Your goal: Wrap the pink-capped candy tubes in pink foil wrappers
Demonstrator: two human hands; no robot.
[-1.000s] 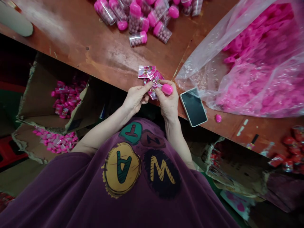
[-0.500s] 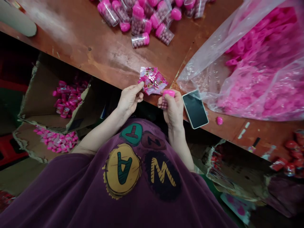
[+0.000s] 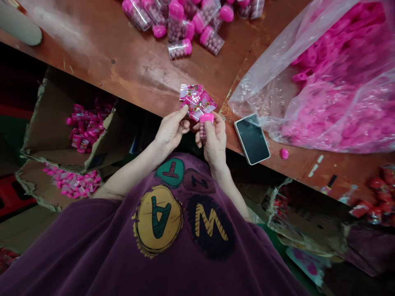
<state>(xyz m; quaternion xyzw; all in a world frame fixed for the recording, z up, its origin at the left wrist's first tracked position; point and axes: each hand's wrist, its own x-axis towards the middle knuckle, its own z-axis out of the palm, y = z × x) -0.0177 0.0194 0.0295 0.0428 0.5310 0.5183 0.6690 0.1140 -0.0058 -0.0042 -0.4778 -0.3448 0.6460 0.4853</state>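
Observation:
My right hand (image 3: 215,139) is closed around a small clear bottle (image 3: 203,130) of pinkish balls, its bright pink cap (image 3: 206,118) facing up and away from me. To its left, my left hand (image 3: 173,127) has thumb and forefinger pinched at the edge of some shiny printed pink wrappers (image 3: 199,100). These wrappers lie overlapping near the table's front edge. The bottle's cap comes close to their lower edge; whether they touch I cannot tell.
Similar capped bottles (image 3: 180,49) are heaped at the table's far side. A phone (image 3: 253,139), a loose pink cap (image 3: 284,153) and a clear bag (image 3: 339,111) of pink pieces lie right. Cardboard boxes (image 3: 40,127) with pink items stand lower left; red packets (image 3: 375,214) sit far right.
My right hand has moved left with the bottle, bringing it nearer my left hand and turning it more upright in view. My left hand stays pinched at the wrappers.

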